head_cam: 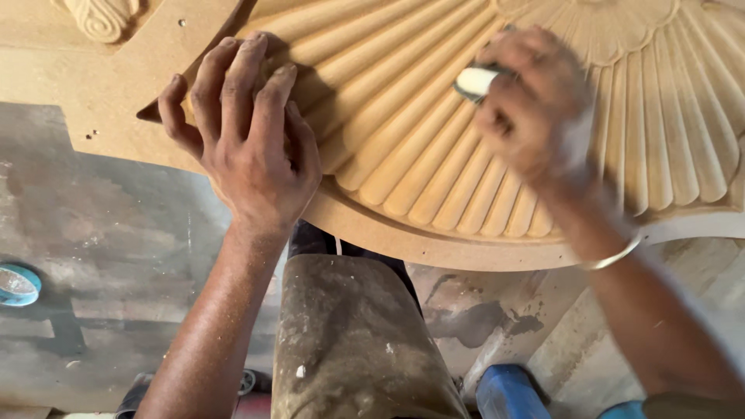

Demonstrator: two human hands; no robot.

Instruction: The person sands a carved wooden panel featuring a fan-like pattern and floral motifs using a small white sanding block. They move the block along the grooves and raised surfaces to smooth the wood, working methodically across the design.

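Your right hand [535,109] blurred, fingers clamped on small white sanding block [475,80], pressed onto fluted carved panel [403,147] near centre. Your left hand [252,136] flat, fingers spread, at panel's left edge.

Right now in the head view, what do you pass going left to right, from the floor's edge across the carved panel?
Blue round lid on the floor → left hand flat on the fluted wooden panel → small pale block gripped in the blurred right hand → metal bangle on that wrist.
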